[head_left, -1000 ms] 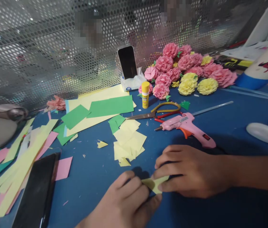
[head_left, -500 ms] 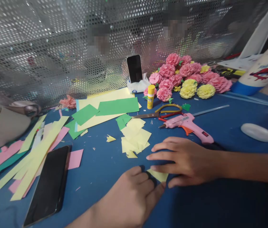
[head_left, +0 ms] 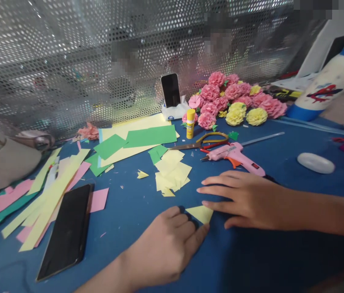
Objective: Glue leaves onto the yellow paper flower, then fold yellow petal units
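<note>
A small yellow paper triangle (head_left: 201,213) lies flat on the blue table. My left hand (head_left: 167,244) is curled beside it, with the thumb and folded fingers pinning its left and lower edges. My right hand (head_left: 245,199) is spread out palm down, and one fingertip meets the triangle's right corner. Beyond them sits a loose pile of yellow paper pieces (head_left: 173,173). Just past my right hand lies a pink hot glue gun (head_left: 236,155) with a clear glue stick in its back.
Scissors (head_left: 211,140) and a yellow glue stick (head_left: 190,124) are behind the pile. Pink and yellow paper flowers (head_left: 236,97) fill the back right near a bottle (head_left: 327,81). To the left are a black phone (head_left: 66,232), paper strips (head_left: 53,199) and green sheets (head_left: 150,136).
My right hand has shifted off the triangle, so more of the yellow paper shows. The left hand keeps its hold, and the camera view has turned slightly right.
</note>
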Demonstrator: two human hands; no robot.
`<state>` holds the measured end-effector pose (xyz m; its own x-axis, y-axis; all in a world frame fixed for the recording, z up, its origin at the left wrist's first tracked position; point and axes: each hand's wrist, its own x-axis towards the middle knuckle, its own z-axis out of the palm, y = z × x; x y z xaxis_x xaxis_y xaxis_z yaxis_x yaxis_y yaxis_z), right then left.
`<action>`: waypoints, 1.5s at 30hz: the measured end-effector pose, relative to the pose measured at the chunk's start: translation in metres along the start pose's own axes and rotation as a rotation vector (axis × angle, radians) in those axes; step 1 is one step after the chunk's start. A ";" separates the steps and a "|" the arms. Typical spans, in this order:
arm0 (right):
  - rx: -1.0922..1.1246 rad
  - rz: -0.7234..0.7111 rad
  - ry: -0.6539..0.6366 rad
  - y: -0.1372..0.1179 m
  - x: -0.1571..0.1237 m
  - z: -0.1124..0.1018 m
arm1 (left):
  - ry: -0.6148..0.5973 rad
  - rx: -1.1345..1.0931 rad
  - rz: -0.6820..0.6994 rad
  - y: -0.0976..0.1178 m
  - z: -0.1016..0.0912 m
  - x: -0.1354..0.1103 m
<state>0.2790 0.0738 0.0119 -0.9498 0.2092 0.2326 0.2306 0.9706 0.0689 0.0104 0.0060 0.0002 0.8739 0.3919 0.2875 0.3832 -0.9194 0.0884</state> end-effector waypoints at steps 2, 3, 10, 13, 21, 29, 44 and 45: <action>-0.009 0.026 0.008 0.000 -0.010 -0.004 | 0.044 0.014 0.029 -0.001 0.000 0.001; -0.012 0.032 0.011 0.000 -0.012 -0.006 | 0.071 0.020 0.044 -0.001 0.001 0.002; 0.045 0.047 -0.006 0.002 0.011 -0.008 | 0.200 0.049 0.056 -0.001 0.002 0.003; 0.045 0.053 -0.013 0.002 0.022 -0.001 | 0.209 0.057 -0.020 -0.002 0.001 0.000; 0.466 0.272 0.058 -0.004 0.023 0.010 | 0.178 0.067 -0.142 -0.001 -0.002 0.000; 0.735 0.239 0.048 0.003 0.022 0.016 | 0.196 0.136 -0.065 0.001 -0.002 0.003; 0.334 0.045 0.215 -0.002 0.019 0.022 | 0.162 0.205 0.017 0.002 -0.007 -0.004; 0.292 0.030 0.220 -0.003 0.019 0.021 | 0.167 0.185 0.003 0.001 -0.008 -0.003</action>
<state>0.2563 0.0777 -0.0048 -0.8681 0.2380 0.4355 0.1572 0.9642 -0.2136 0.0057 0.0035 0.0071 0.8193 0.3645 0.4425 0.4428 -0.8927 -0.0844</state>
